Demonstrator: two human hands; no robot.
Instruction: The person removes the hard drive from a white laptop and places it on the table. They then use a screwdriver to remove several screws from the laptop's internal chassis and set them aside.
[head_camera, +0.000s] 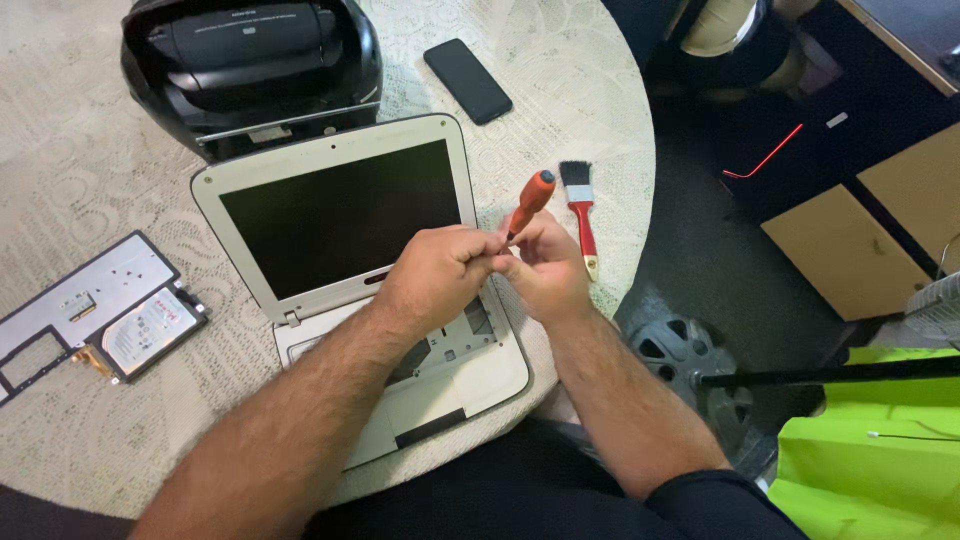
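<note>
Above the open laptop (350, 260), both hands, right hand (548, 272) and left hand (435, 275), pinch an orange-handled screwdriver (530, 203), handle tilted up-right.

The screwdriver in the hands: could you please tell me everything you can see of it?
The screwdriver has an orange, plastic-looking handle with a dark cap at its upper end. It tilts up and to the right, handle uppermost, above the opened white laptop on the round table. The right hand grips its lower part, and the left hand meets it there, so the shaft and tip are hidden. A red-handled brush lies just to its right, apart from it.
</note>
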